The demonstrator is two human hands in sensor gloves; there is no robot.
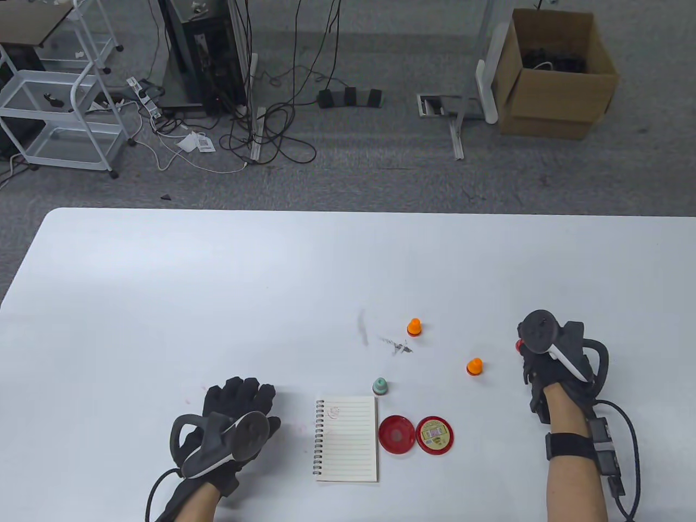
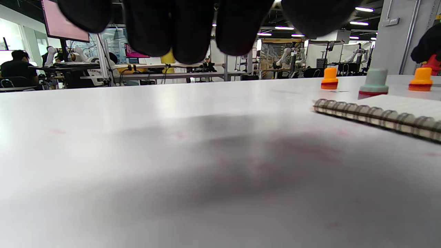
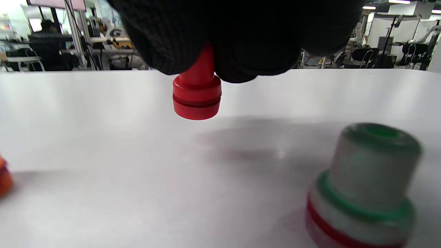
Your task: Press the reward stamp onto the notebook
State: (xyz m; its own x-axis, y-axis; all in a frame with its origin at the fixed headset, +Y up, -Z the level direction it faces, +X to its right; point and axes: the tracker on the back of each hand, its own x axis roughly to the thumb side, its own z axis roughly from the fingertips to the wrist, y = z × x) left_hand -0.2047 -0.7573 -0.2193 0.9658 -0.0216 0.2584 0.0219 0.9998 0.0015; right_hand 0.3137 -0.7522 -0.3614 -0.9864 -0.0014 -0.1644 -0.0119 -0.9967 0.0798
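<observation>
A spiral notebook (image 1: 347,446) lies open near the table's front edge, with a faint red print near its top. In the left wrist view its wire binding (image 2: 379,115) shows at the right. My right hand (image 1: 530,361) is at the right of the table and pinches a red stamp (image 3: 196,93) by its handle, base down, just above the table. In the table view only a bit of that red stamp (image 1: 520,344) shows. My left hand (image 1: 244,394) lies left of the notebook, fingers (image 2: 193,31) straight and holding nothing.
An open red ink pad (image 1: 397,434) and its lid (image 1: 435,435) sit right of the notebook. A mint stamp (image 1: 380,385) and two orange stamps (image 1: 414,327) (image 1: 474,366) stand behind. A green-and-grey stamp (image 3: 361,186) stands close to my right hand. Dark smudges (image 1: 397,345) mark the table.
</observation>
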